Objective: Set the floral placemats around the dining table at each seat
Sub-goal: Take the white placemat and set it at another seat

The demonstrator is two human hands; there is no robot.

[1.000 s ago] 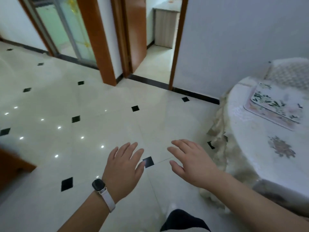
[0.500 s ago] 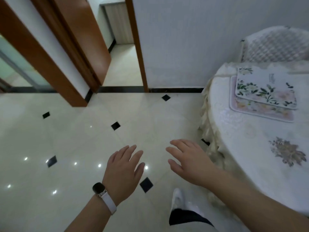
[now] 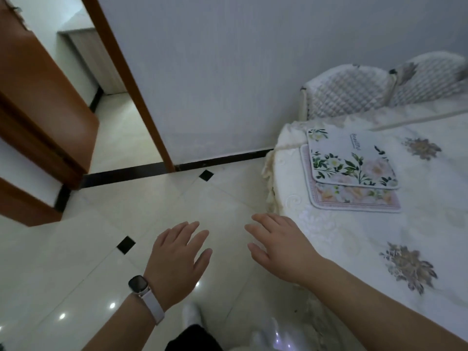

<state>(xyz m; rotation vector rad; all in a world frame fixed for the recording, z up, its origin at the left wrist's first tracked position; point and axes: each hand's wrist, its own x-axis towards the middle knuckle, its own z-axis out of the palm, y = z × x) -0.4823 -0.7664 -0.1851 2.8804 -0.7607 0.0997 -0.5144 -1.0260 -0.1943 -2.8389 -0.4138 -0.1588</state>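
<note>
Two floral placemats lie stacked near the left edge of the round dining table (image 3: 359, 236), which wears a white embroidered cloth. The top placemat (image 3: 352, 158) is white with green leaves; the one under it (image 3: 354, 198) is pink and shows only along its left and near sides. My right hand (image 3: 281, 247) hovers palm down, fingers spread, at the table's near left edge, a short way in front of the stack. My left hand (image 3: 179, 262), with a watch on the wrist, hangs open over the floor, left of the table. Neither hand holds anything.
Two chairs with quilted white backs (image 3: 354, 95) stand against the wall behind the table. A grey wall (image 3: 228, 72) faces me, with a doorway (image 3: 111, 127) and wooden doors (image 3: 38, 97) to its left. Glossy tiled floor (image 3: 177, 203) lies under my hands.
The view has swung right and closer to the table, so the placemat stack and chairs now sit nearer. Both hands stay open, and the right one has reached the table's edge.
</note>
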